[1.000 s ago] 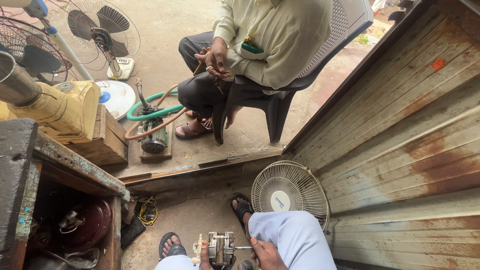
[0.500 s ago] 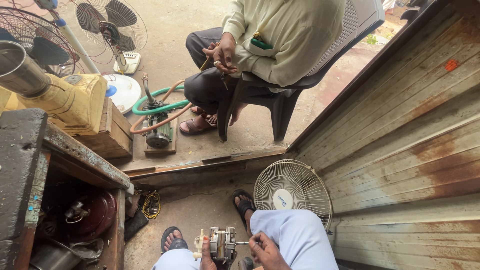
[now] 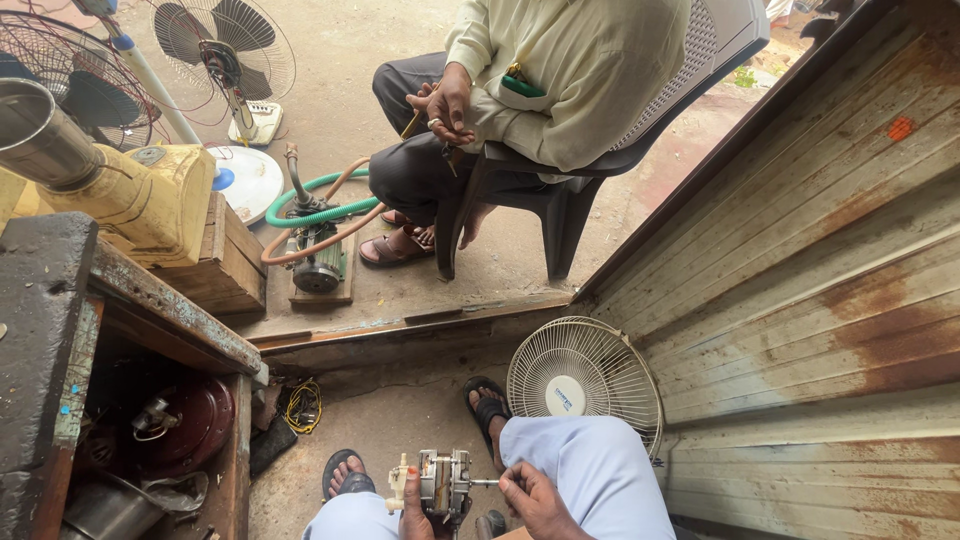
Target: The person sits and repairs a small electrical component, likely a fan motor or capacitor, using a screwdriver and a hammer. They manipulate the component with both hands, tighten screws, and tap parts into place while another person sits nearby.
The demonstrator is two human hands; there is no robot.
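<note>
Grip: left hand (image 3: 414,518) closed under the fan motor (image 3: 443,482); right hand (image 3: 532,497) pinching its shaft (image 3: 484,483).
Beside: fan guard (image 3: 583,385), right of the grip.
Risk: motor could tip off the lap, being held low.

Round white label with blue print (image 3: 566,397) at centre of white fan grille (image 3: 620,350), bottom middle.

Concrete floor (image 3: 400,420), rusty metal wall (image 3: 800,300) (daylight).

Two standing wire-caged fans (image 3: 222,50) (image 3: 60,85), one detached white fan guard (image 3: 583,380), one small metal fan motor (image 3: 444,482), one green water pump (image 3: 320,262), one grey plastic chair (image 3: 620,150).
</note>
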